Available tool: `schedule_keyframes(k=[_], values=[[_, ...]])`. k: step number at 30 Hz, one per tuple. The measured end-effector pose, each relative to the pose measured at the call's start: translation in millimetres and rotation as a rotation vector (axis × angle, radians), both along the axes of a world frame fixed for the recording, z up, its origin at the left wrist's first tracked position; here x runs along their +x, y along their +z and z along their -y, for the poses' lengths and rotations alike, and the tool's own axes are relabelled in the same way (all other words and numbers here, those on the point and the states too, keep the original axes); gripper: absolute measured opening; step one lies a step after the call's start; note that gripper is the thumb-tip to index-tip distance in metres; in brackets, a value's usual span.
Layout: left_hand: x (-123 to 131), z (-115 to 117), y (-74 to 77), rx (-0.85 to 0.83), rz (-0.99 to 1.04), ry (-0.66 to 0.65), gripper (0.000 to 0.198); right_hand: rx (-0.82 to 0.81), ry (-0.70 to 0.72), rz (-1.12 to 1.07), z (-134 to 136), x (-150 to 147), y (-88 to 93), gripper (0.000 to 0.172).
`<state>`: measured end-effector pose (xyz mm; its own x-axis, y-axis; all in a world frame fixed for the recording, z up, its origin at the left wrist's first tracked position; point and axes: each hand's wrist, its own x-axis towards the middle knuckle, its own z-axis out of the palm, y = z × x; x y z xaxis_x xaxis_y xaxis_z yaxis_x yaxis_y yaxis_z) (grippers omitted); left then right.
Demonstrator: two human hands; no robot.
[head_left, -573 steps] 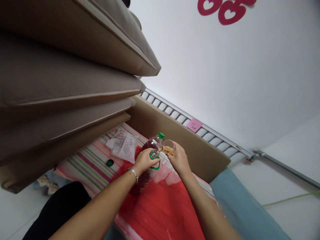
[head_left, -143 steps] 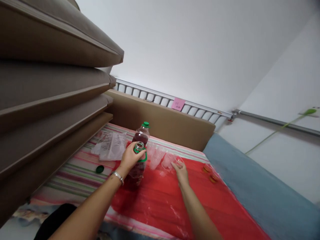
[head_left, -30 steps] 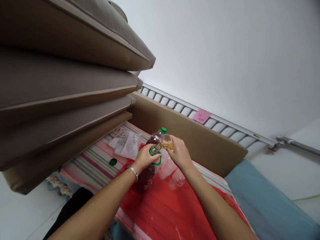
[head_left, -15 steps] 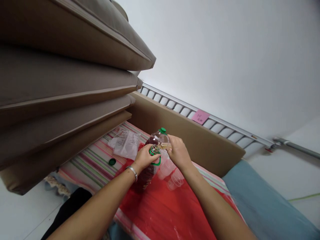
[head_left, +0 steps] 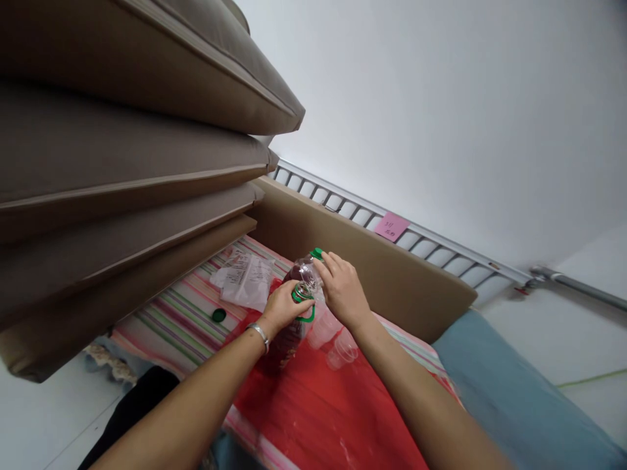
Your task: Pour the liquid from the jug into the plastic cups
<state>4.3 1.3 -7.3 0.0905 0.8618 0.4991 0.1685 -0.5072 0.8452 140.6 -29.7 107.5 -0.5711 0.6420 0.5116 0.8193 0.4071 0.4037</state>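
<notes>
My left hand (head_left: 283, 304) is wrapped round the neck of a large open bottle (head_left: 289, 346) of dark red liquid, which has a green collar and handle. A clear plastic cup (head_left: 308, 273) is tipped over the bottle's mouth, gripped by my right hand (head_left: 343, 287). No liquid can be made out in the cup. Just behind stands a second bottle (head_left: 295, 270) of dark liquid with its green cap on, partly covered by the cup and my right hand. To the left, a loose green cap (head_left: 219, 315) lies on the striped cloth.
Clear plastic cups (head_left: 343, 349) stand on a red plastic sheet (head_left: 333, 405). Plastic bags with writing (head_left: 247, 281) lie on the striped cloth (head_left: 171, 320). Stacked brown cushions (head_left: 132, 150) rise at the left. Behind is a brown board (head_left: 392, 254) before a radiator with a pink note (head_left: 392, 226).
The cup in my right hand has tipped further over the bottle mouth, and the amber liquid seen in it is gone. My right hand has risen slightly; my left hand stays on the neck.
</notes>
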Motion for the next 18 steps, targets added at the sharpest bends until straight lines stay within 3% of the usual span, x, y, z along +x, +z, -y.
schedule_keyframes(k=[3,6,9,11,14,18], values=[[-1,1,1.4,-0.008,-0.001,-0.009,0.036,-0.046,0.005,-0.137,2,2,-2.2,0.05],[-3,2,3.3,-0.019,0.0,-0.035,0.034,-0.12,-0.085,-0.586,8,27,-22.8,0.054],[-4,2,5.7,-0.03,0.0,-0.051,0.029,-0.145,-0.281,-1.257,23,72,-67.3,0.066],[-3,3,7.0,-0.031,-0.001,-0.059,0.028,-0.117,-0.385,-1.55,34,101,-103.7,0.069],[-2,3,7.8,-0.037,-0.004,-0.064,0.029,-0.036,-0.477,-1.705,45,131,-152.3,0.07],[-1,3,7.5,-0.058,-0.012,-0.048,0.034,0.039,-0.593,-1.735,42,144,-193.2,0.076]])
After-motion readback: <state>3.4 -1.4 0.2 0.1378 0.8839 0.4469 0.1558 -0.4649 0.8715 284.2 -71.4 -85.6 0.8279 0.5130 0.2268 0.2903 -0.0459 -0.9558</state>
